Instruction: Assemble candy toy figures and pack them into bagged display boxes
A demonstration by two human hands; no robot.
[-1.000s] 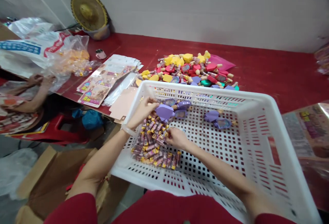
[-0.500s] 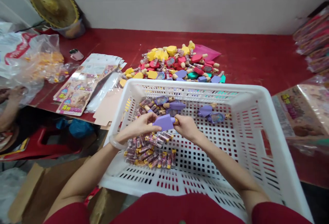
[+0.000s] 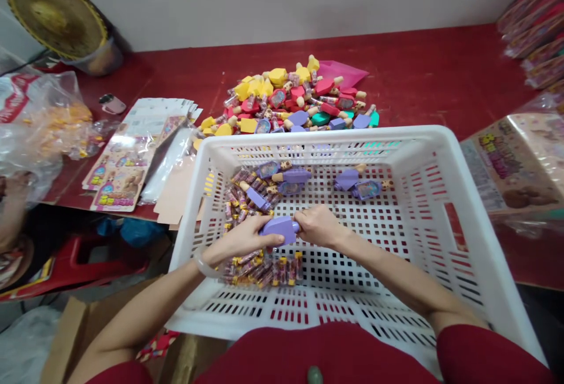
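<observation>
Over the white plastic basket (image 3: pixel 326 135), both my hands hold one purple popsicle-shaped toy (image 3: pixel 282 229). My left hand (image 3: pixel 242 238) pinches its flat purple body, thumb on top. My right hand (image 3: pixel 319 226) is closed round its narrow stick end, which the fingers mostly hide. Beneath and beside my left hand lie many small clear tubes with yellow ends (image 3: pixel 259 272). Further back in the basket are several more purple popsicle-shaped toys (image 3: pixel 293 177), and a separate purple pair (image 3: pixel 348 179) rests to the right.
Behind the basket, yellow, red, purple and green popsicle-shaped toys (image 3: pixel 299 99) are heaped on the red table (image 3: pixel 423 73). Printed cards (image 3: pixel 118 175) and a plastic bag (image 3: pixel 57 125) lie left, near another person's hand (image 3: pixel 13 208). Packaged cards (image 3: pixel 511 164) lie right; a cardboard box (image 3: pixel 74 331) stands below left.
Both hands have come down and slightly nearer me with the purple toy, and my right fingers now cover more of its stick end. The camera view has shifted a little.
</observation>
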